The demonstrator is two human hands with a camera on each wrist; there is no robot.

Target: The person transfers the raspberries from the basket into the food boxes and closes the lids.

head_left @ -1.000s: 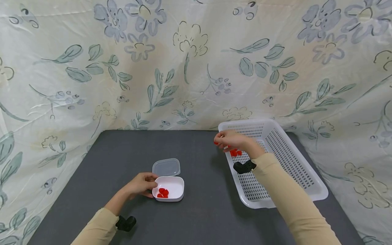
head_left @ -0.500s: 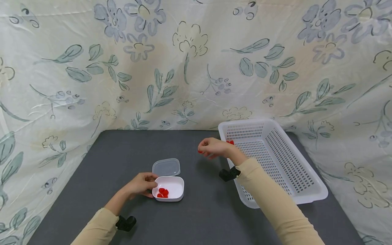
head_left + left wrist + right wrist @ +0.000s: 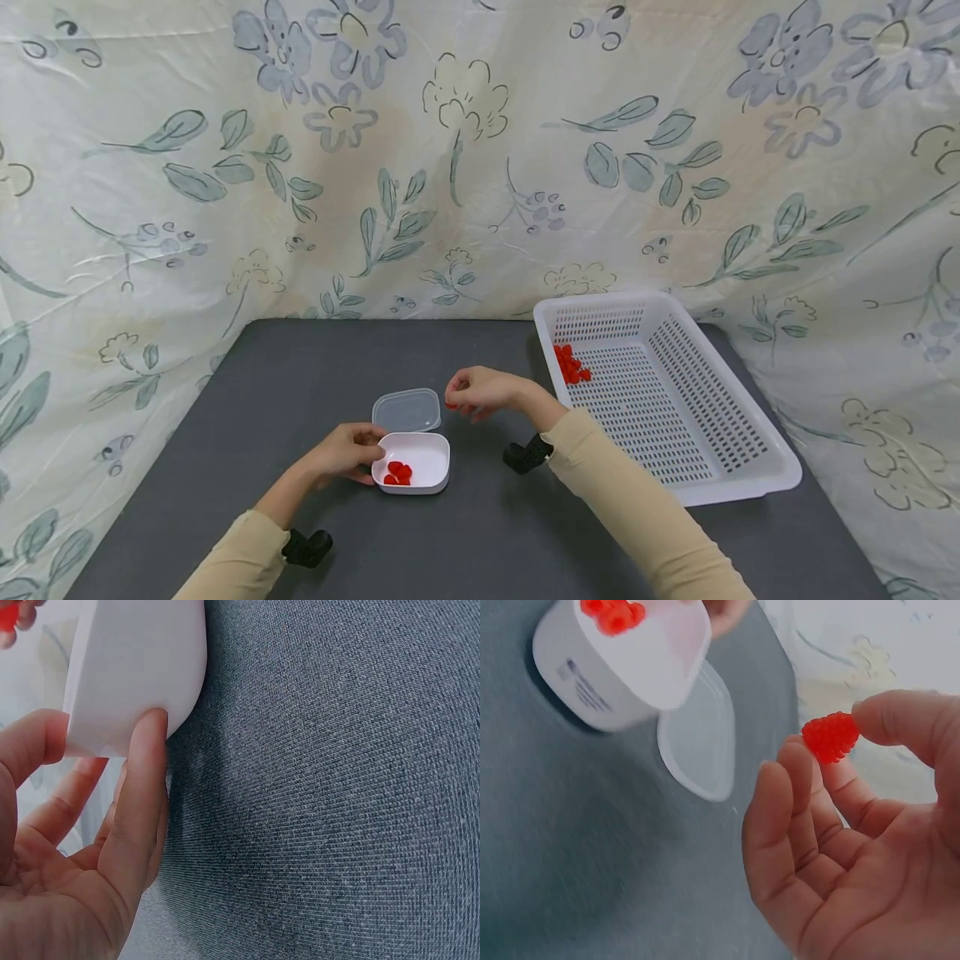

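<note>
Right hand [image 3: 483, 392] pinches a red raspberry [image 3: 830, 736] just above the clear lid [image 3: 407, 410] — white tub [image 3: 420, 461] sits below-left, steadied by left hand [image 3: 347, 452] gripping its wall. Best released low, dead over the berries [image 3: 397, 472] inside.

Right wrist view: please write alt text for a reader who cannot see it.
A right hand pinches a small red raspberry-like piece between thumb and fingertip, above a grey table. Beyond it stand a white tub holding more red pieces and a clear lid lying flat beside it.
</note>
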